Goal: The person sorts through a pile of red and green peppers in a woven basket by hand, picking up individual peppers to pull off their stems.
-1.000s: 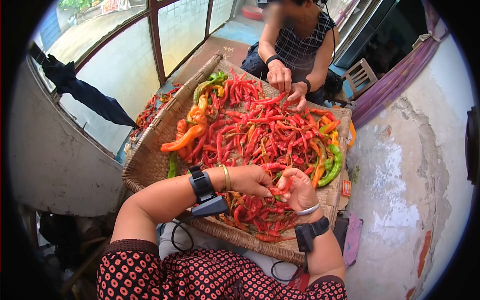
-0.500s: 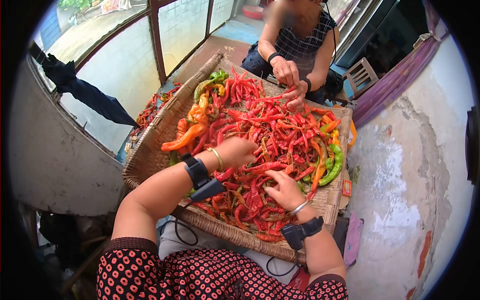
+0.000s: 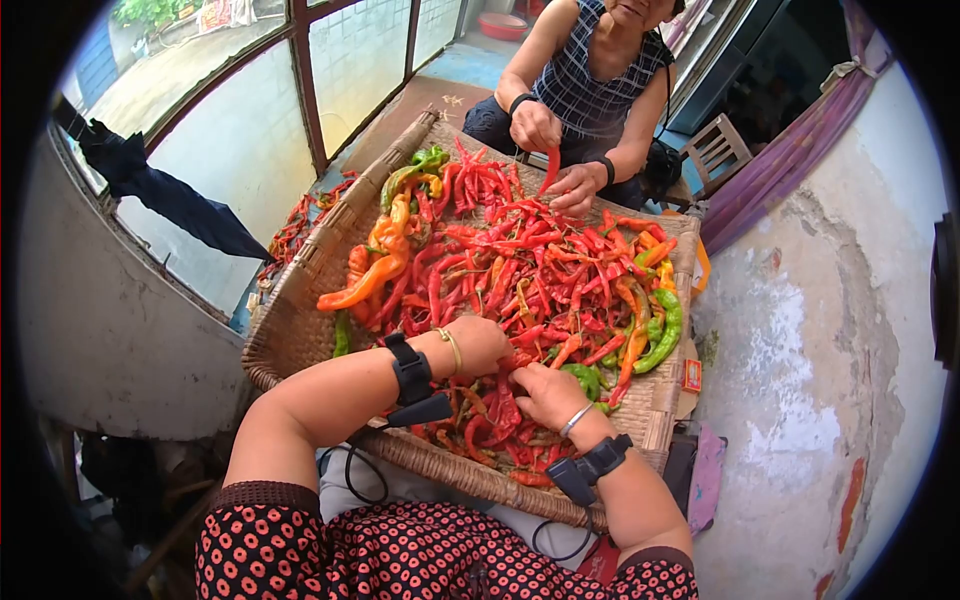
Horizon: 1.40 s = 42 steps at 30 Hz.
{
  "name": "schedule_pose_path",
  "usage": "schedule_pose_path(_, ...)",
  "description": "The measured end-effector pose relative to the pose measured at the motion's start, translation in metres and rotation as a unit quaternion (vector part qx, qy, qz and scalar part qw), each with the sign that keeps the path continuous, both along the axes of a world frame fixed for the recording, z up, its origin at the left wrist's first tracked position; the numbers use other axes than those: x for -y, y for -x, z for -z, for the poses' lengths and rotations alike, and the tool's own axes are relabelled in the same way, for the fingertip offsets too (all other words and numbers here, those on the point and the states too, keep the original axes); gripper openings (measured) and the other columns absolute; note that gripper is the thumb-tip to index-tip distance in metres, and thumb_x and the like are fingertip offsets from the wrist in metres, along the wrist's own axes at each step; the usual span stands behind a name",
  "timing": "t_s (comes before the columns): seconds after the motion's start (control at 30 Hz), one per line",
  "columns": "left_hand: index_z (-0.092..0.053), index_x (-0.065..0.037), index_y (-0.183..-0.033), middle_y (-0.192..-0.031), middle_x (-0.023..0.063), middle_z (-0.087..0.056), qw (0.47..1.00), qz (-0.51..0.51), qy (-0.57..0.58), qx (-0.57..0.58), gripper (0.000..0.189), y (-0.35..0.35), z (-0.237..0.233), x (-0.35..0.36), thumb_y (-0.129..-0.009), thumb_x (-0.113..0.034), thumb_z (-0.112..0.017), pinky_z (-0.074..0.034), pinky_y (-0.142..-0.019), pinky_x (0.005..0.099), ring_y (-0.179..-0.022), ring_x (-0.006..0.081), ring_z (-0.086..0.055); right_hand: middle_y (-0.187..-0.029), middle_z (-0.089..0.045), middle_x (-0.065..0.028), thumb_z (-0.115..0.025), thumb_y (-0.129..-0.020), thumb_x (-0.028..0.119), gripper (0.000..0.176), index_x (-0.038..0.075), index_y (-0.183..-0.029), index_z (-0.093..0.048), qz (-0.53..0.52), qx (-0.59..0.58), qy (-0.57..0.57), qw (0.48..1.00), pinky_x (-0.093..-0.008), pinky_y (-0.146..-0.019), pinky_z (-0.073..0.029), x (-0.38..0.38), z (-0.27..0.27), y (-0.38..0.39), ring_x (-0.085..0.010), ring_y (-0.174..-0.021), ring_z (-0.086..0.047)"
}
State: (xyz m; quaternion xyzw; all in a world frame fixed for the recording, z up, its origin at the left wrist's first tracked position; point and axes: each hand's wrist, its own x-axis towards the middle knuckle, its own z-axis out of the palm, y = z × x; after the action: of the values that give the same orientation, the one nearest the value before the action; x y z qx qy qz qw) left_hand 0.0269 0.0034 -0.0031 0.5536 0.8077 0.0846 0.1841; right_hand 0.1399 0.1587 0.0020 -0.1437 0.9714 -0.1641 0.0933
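A wide woven basket [image 3: 275, 335] lies across my lap, heaped with red peppers [image 3: 545, 265]. Curled fingers close my left hand [image 3: 477, 345] over peppers near the middle of the heap; its fingertips and anything in them are hidden. Just to the right, my right hand [image 3: 550, 395] has its fingers pinched together at a red pepper [image 3: 505, 405], close to my left hand. Orange peppers [image 3: 385, 265] line the basket's left side, and a green pepper [image 3: 668, 330] curves along the right side.
Across the basket sits another person [image 3: 605, 90], holding a red pepper between both hands. A dark folded umbrella [image 3: 180, 195] hangs at the left. A wooden chair [image 3: 717, 150] and a purple curtain [image 3: 790, 150] are at the right, beside a worn wall [image 3: 800, 400].
My left hand has moved down and right, and my right hand down and left, so they are nearer each other. The other person's hands have parted around an upright red pepper.
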Motion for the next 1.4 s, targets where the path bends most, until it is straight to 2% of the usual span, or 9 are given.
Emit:
schedule_pose_path(0.27, -0.060, -0.005, -0.079, -0.065, 0.0049, -0.057, 0.945, -0.089, -0.275, 0.151, 0.011, 0.040, -0.019, 0.024, -0.074, -0.015, -0.061, -0.044, -0.054, 0.0294, -0.055, 0.0145, -0.053, -0.076, -0.061, -0.0128, -0.058, -0.073, 0.021, 0.024, 0.010, -0.093, -0.053, 0.016, 0.017, -0.047, 0.999, -0.0432, -0.066, -0.047, 0.005, 0.001, 0.001, -0.0313, -0.077, -0.060)
schedule_pose_path(0.33, -0.059, -0.004, -0.091, -0.065, 0.0003, -0.055, 0.883, -0.221, -0.342, 0.236, 0.017, 0.054, -0.016, 0.026, -0.076, -0.012, -0.060, -0.043, -0.053, 0.0256, -0.056, 0.0081, -0.049, -0.076, -0.061, -0.0124, -0.058, -0.073, 0.020, 0.020, 0.009, -0.089, -0.054, 0.013, 0.033, -0.062, 0.997, -0.0431, -0.066, -0.047, 0.003, -0.001, 0.000, -0.0315, -0.076, -0.060)
schedule_pose_path(0.37, -0.059, -0.002, -0.095, -0.073, 0.0115, -0.061, 0.805, -0.265, -0.421, 0.324, 0.026, 0.055, -0.014, 0.024, -0.073, -0.014, -0.060, -0.047, -0.062, 0.0306, -0.067, 0.0173, -0.059, -0.076, -0.060, -0.0118, -0.057, -0.072, 0.020, 0.019, 0.009, -0.088, -0.054, 0.009, 0.003, -0.037, 0.999, -0.0429, -0.065, -0.047, 0.001, -0.001, 0.000, -0.0315, -0.076, -0.059)
schedule_pose_path(0.5, -0.058, -0.001, -0.103, -0.082, 0.0136, -0.063, 0.857, -0.315, -0.374, 0.163, 0.034, 0.049, -0.007, 0.029, -0.072, -0.015, -0.062, -0.047, -0.070, 0.0320, -0.076, 0.0228, -0.061, -0.077, -0.058, -0.0094, -0.059, -0.072, 0.017, 0.012, 0.010, -0.081, -0.056, 0.021, -0.077, 0.064, 0.995, -0.0399, -0.061, -0.047, -0.003, -0.015, 0.001, -0.0298, -0.070, -0.058)
schedule_pose_path(0.57, -0.059, -0.001, -0.103, -0.084, 0.0139, -0.063, 0.916, -0.177, -0.356, 0.048, 0.034, 0.039, -0.006, 0.023, -0.073, -0.018, -0.062, -0.047, -0.071, 0.0326, -0.080, 0.0247, -0.061, -0.075, -0.057, -0.0091, -0.060, -0.073, 0.016, 0.010, 0.010, -0.080, -0.057, 0.035, -0.109, 0.099, 0.988, -0.0370, -0.059, -0.047, -0.003, -0.028, 0.000, -0.0285, -0.068, -0.058)
schedule_pose_path(0.77, -0.059, -0.003, -0.102, -0.082, 0.0050, -0.062, 0.841, -0.037, -0.153, 0.518, 0.030, -0.009, -0.037, 0.012, -0.082, -0.025, -0.061, -0.047, -0.066, 0.0265, -0.075, 0.0098, -0.056, -0.073, -0.057, -0.0093, -0.062, -0.070, 0.000, 0.014, 0.006, -0.083, -0.059, 0.088, -0.197, 0.221, 0.951, -0.0303, -0.057, -0.046, 0.000, -0.046, -0.002, -0.0249, -0.065, -0.058)
schedule_pose_path(0.93, -0.060, -0.002, -0.089, -0.071, 0.0000, -0.060, 0.910, 0.013, -0.178, 0.373, 0.022, -0.010, -0.023, 0.004, -0.083, -0.024, -0.060, -0.044, -0.055, 0.0226, -0.065, 0.0057, -0.053, -0.073, -0.059, -0.0092, -0.062, -0.070, -0.002, 0.013, 0.003, -0.082, -0.060, 0.125, -0.173, 0.277, 0.937, -0.0278, -0.057, -0.045, 0.001, -0.048, -0.005, -0.0200, -0.063, -0.057)
schedule_pose_path(1.27, -0.062, -0.005, -0.084, -0.062, -0.0049, -0.053, 0.859, -0.160, -0.261, 0.410, 0.019, 0.024, -0.014, 0.008, -0.085, -0.023, -0.056, -0.038, -0.047, 0.0200, -0.052, 0.0024, -0.045, -0.090, -0.057, -0.0075, -0.058, -0.074, -0.003, 0.037, 0.003, -0.110, -0.053, 0.199, -0.142, 0.431, 0.868, -0.0221, -0.058, -0.046, -0.006, -0.028, 0.000, -0.0091, -0.060, -0.056)
schedule_pose_path(1.4, -0.060, -0.005, -0.091, -0.065, -0.0030, -0.057, 0.725, -0.319, -0.347, 0.502, 0.020, 0.044, -0.017, 0.015, -0.086, -0.024, -0.054, -0.039, -0.045, 0.0194, -0.050, 0.0034, -0.047, -0.098, -0.054, -0.0110, -0.060, -0.073, 0.003, 0.041, 0.002, -0.112, -0.051, 0.188, -0.109, 0.273, 0.937, -0.0268, -0.063, -0.047, -0.006, -0.015, 0.011, -0.0146, -0.064, -0.060)
